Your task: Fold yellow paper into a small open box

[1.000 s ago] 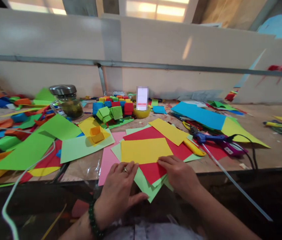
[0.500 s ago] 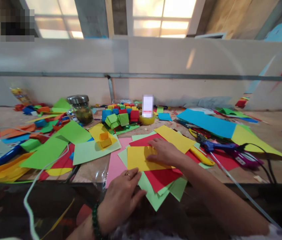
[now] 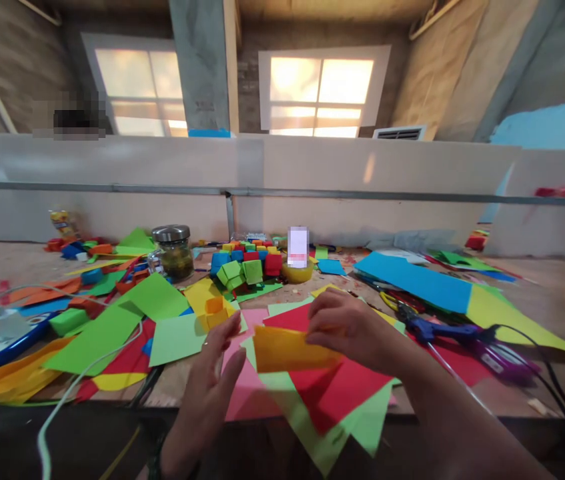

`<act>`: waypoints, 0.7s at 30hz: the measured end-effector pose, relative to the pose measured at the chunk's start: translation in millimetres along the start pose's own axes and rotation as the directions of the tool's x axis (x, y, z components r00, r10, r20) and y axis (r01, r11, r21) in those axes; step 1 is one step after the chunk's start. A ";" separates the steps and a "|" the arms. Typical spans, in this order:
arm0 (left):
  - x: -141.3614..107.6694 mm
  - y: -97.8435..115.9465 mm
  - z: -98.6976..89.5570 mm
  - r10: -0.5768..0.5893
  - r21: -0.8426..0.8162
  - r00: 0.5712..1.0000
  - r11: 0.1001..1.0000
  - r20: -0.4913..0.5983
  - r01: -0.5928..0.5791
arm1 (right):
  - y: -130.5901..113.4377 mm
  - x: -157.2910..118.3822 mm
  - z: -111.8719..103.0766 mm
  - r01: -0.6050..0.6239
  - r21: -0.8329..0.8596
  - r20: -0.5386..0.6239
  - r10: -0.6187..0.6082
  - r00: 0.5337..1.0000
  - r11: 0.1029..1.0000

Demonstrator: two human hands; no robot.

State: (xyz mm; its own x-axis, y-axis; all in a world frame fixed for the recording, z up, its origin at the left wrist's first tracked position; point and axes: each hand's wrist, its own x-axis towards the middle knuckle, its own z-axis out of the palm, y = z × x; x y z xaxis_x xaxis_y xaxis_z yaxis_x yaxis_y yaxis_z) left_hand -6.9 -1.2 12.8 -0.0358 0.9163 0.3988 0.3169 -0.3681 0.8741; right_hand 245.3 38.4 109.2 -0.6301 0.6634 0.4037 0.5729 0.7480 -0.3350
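My right hand (image 3: 345,327) grips the top edge of a yellow sheet of paper (image 3: 279,350), which is raised and tilted over a pile. Apart from that sheet, to its left, my left hand (image 3: 212,377) is open, thumb and fingers spread, holding nothing. Beneath the yellow sheet lie red paper (image 3: 329,393), light green sheets (image 3: 367,423) and pink paper (image 3: 245,397). Close beyond my left hand, a small yellow paper box (image 3: 215,312) rests on yellow and pale green paper. Part of another yellow sheet shows behind my right hand.
A purple glue gun (image 3: 505,353) with a cable and a blue-handled tool (image 3: 429,330) lie to the right. Farther back are a glass jar (image 3: 175,257), paper cubes (image 3: 232,273) and a lit phone (image 3: 298,247). A white cable (image 3: 75,373) crosses the table's left side.
My right hand has lifted the yellow sheet, which lay flat on the pile. My left hand has come off the paper and moved left, its fingers opening. The view has tipped upward.
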 end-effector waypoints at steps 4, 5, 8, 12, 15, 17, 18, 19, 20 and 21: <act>2.9 10.2 8.7 -0.154 -0.243 0.941 0.942 0.303 0.233 | -27.2 -9.4 -5.4 0.222 -0.069 -0.027 -0.224 0.974 0.973; 1.5 10.8 11.8 -0.171 -0.268 0.920 0.924 0.354 0.274 | -28.0 -11.8 -3.2 0.244 -0.091 -0.057 -0.250 0.967 0.966; -2.5 9.6 15.7 -0.232 -0.308 0.919 0.892 0.318 0.331 | -25.1 -20.7 2.0 0.299 -0.148 -0.204 -0.325 0.923 0.943; -2.7 6.5 5.9 -0.339 -0.375 0.933 0.855 0.121 0.359 | -19.9 -44.2 -0.7 0.253 -0.225 -0.342 -0.320 0.884 0.941; -1.7 -1.2 -0.4 -0.303 -0.260 0.953 0.920 -0.001 0.293 | -7.3 -69.3 5.5 0.113 -0.263 -0.376 -0.209 0.903 0.958; -1.1 -10.2 -0.4 -0.238 -0.054 0.971 0.970 0.016 0.238 | 6.6 -85.4 19.0 0.025 -0.236 -0.348 -0.109 0.931 0.971; -0.8 -14.8 0.4 -0.196 0.074 0.980 0.979 0.046 0.192 | 14.2 -92.6 27.8 -0.009 -0.203 -0.324 -0.058 0.944 0.979; -0.5 -18.6 1.4 -0.145 0.206 0.986 0.970 0.079 0.126 | 21.6 -99.0 37.1 -0.054 -0.152 -0.303 0.006 0.953 0.987; -0.1 -21.3 2.1 -0.085 0.325 0.989 0.945 0.119 0.042 | 28.3 -104.7 46.1 -0.113 -0.079 -0.294 0.086 0.952 0.990; 0.5 -22.4 2.5 -0.020 0.411 0.984 0.910 0.178 -0.056 | 34.0 -109.7 54.0 -0.189 0.013 -0.285 0.185 0.940 0.982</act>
State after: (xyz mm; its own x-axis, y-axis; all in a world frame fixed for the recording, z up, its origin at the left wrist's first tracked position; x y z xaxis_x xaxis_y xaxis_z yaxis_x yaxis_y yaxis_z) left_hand -11.6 7.9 -7.3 0.1268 0.9370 0.3256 0.6797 -0.3212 0.6594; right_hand 305.6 -7.8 7.6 -0.3371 0.7566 0.5604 0.6752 0.6090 -0.4161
